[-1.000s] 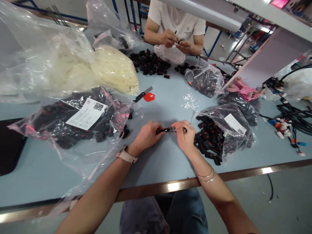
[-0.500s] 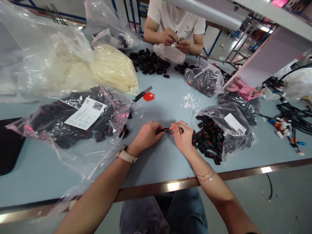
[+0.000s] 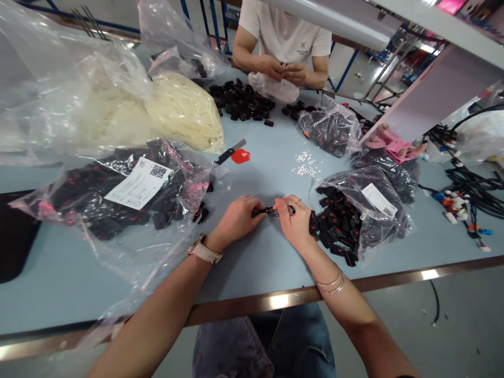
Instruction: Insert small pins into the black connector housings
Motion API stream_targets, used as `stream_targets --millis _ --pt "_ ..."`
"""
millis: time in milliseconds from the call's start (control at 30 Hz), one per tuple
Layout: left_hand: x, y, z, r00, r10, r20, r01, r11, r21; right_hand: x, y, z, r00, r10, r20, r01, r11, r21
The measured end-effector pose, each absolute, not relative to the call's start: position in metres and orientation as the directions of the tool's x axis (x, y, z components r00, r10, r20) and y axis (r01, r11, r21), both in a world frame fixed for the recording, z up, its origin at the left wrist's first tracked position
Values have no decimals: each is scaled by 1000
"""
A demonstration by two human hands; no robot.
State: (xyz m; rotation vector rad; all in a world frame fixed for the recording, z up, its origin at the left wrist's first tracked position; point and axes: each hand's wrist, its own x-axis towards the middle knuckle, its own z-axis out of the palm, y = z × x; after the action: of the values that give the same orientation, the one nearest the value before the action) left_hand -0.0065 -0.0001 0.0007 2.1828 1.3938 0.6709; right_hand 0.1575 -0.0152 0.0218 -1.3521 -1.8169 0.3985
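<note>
My left hand (image 3: pixel 236 219) and my right hand (image 3: pixel 293 220) meet over the light blue table (image 3: pixel 260 173), both closed on a thin black tool-like piece (image 3: pixel 271 211) held level between them. What the right fingers pinch at its end is too small to tell. An open clear bag of black and red connectors (image 3: pixel 346 218) lies just right of my right hand. A larger labelled bag of the same parts (image 3: pixel 118 194) lies left of my left hand.
A bag of white ties (image 3: pixel 173 113) sits at the back left. A box cutter with a red tab (image 3: pixel 235 153) and small white bits (image 3: pixel 305 164) lie mid-table. A person (image 3: pixel 285 47) works opposite beside a loose connector pile (image 3: pixel 240 102). Cables (image 3: pixel 468 194) lie far right.
My right hand has slid slightly left toward the left hand along the black piece. The person opposite has lowered and drawn both hands together.
</note>
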Motion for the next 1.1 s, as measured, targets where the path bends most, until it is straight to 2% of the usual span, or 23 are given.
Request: stream_targets --millis 700,933,1100 --pt "-6 0 0 384 908 169 688 -404 603 149 -10 27 -108 928 357 768 306 -563" --pt "-6 0 0 382 906 183 674 -409 615 146 -12 25 -103 949 298 787 261 -559" --pt "-6 1 0 376 911 171 681 -396 616 152 -15 22 -84 922 378 713 321 -624"
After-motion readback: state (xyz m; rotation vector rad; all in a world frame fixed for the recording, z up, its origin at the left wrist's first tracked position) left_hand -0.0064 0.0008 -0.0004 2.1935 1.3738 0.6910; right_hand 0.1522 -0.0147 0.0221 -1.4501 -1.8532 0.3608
